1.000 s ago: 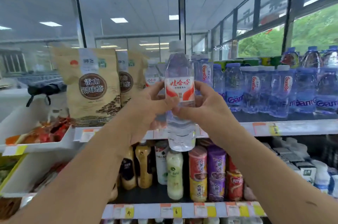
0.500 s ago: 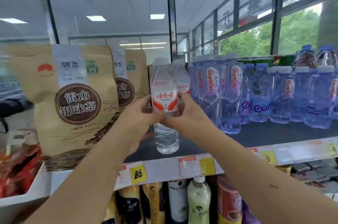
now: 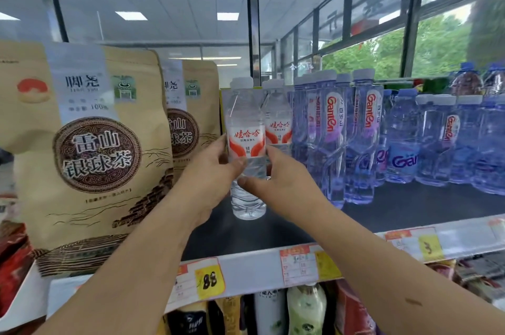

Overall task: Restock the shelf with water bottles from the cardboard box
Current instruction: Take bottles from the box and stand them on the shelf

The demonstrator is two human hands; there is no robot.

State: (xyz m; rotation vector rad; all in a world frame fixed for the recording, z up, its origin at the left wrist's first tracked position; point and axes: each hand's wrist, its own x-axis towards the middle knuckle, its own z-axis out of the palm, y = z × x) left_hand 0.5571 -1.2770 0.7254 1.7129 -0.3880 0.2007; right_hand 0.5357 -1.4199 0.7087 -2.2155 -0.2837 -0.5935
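Gripping the water bottle (image 3: 247,143) with left hand (image 3: 210,170) and right hand (image 3: 284,184), one each side. Upright, snug beside a matching bottle (image 3: 277,118) on the shelf (image 3: 410,206).

A shop: a shelf (image 3: 273,266) edged with price tags (image 3: 210,281), rows of bottled water (image 3: 363,138), tea bags (image 3: 90,149), drinks (image 3: 306,310) below, and ceiling panel lights (image 3: 131,15).
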